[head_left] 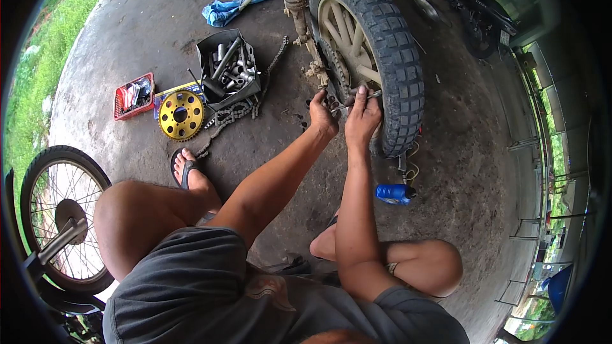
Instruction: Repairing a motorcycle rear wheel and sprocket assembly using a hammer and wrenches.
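From the view's middle, the big wheel (368, 74) and a thin metal tool (341, 107) by it were both at one o'clock. The right hand (362, 121), at two o'clock, pinched the tool. The left hand (324, 116), near one o'clock, had bent fingers; I could not tell if they gripped it. The tool looked stiff, light and maybe slippery, best held by its ends. The wheel looked heavy, its bumpy tyre (400, 51) good to grab.
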Tool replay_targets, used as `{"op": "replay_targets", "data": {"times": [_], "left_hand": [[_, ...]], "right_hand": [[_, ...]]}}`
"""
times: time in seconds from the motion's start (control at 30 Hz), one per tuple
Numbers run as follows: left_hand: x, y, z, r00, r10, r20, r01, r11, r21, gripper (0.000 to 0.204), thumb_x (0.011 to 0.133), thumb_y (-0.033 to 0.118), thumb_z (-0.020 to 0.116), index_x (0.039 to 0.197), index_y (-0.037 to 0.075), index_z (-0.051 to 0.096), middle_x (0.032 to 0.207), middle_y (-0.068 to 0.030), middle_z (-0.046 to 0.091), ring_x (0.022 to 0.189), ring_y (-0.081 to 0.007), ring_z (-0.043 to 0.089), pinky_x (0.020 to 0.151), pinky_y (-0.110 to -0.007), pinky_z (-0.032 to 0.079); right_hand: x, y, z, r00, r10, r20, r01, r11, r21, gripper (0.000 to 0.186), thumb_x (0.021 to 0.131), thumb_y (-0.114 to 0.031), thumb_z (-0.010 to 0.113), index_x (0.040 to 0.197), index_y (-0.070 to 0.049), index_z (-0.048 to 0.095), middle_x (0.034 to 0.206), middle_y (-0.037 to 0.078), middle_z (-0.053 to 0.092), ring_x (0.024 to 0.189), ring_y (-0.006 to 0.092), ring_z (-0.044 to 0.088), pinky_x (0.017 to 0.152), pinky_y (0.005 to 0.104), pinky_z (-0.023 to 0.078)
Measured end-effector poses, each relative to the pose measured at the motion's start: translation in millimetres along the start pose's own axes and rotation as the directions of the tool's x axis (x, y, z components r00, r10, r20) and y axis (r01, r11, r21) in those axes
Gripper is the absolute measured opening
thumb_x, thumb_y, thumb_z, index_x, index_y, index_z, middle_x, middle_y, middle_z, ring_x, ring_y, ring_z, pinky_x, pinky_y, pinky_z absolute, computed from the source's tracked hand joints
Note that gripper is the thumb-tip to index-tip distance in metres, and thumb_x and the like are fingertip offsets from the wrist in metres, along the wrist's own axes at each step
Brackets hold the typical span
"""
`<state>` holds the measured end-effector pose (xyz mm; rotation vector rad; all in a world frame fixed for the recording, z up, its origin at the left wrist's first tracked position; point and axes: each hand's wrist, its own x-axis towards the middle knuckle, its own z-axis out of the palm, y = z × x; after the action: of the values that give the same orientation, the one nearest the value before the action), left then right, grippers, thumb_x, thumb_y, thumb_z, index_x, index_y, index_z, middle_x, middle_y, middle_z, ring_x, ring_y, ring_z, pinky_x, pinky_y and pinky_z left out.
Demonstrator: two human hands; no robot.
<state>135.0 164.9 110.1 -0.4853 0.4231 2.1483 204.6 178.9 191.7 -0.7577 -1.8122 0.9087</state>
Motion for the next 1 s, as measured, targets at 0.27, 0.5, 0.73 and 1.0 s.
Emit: {"op": "replay_targets", "data": {"times": [0.27, 0.5, 0.73, 1.0], "left_hand": [[28.0, -5.5, -16.8, 0.996, -0.085, 0.013, 0.085, 0.996, 0.039, 0.044, 0.110, 0.046, 0.044, 0.119, 0.009, 0.067, 0.113, -0.0111, 0.072, 0.109, -0.0328, 0.068, 0.105, -0.049, 0.053], [31.9, -7.8, -15.8, 0.998, -0.038, -0.046, 0.038, 0.999, 0.004, 0.047, 0.112, 0.042, 0.038, 0.119, 0.006, 0.067, 0.116, -0.0144, 0.073, 0.111, -0.0342, 0.069, 0.108, -0.051, 0.052], [31.1, -8.5, -13.2, 0.997, -0.045, -0.056, 0.044, 0.999, -0.007, 0.053, 0.112, 0.045, 0.035, 0.121, 0.004, 0.067, 0.117, -0.0161, 0.074, 0.109, -0.0357, 0.070, 0.109, -0.052, 0.052], [33.4, -12.3, -19.4, 0.998, -0.068, 0.015, 0.068, 0.997, -0.044, 0.055, 0.112, 0.046, 0.034, 0.129, 0.003, 0.065, 0.124, -0.0176, 0.073, 0.113, -0.0354, 0.070, 0.111, -0.052, 0.051]], "right_hand": [[0.6, 0.7, 0.6, 1.000, -0.018, -0.010, 0.018, 1.000, 0.005, 0.041, 0.113, -0.037, 0.055, 0.092, -0.003, 0.064, 0.069, -0.002, 0.060, 0.059, 0.0077, 0.052, 0.052, 0.0268, 0.039], [1.6, 1.6, 1.7, 1.000, -0.011, -0.017, 0.011, 1.000, -0.006, 0.041, 0.113, -0.036, 0.055, 0.093, -0.003, 0.065, 0.070, -0.002, 0.060, 0.059, 0.0076, 0.051, 0.052, 0.0270, 0.038], [2.1, 0.3, 0.6, 1.000, -0.012, -0.013, 0.013, 1.000, 0.016, 0.040, 0.113, -0.036, 0.055, 0.095, -0.002, 0.067, 0.072, -0.001, 0.061, 0.060, 0.0075, 0.051, 0.053, 0.0267, 0.038], [1.1, -2.3, -1.9, 0.997, 0.066, 0.031, -0.066, 0.998, 0.009, 0.045, 0.111, -0.032, 0.056, 0.108, 0.010, 0.069, 0.092, 0.025, 0.074, 0.083, 0.0363, 0.072, 0.074, 0.0461, 0.053]]}}
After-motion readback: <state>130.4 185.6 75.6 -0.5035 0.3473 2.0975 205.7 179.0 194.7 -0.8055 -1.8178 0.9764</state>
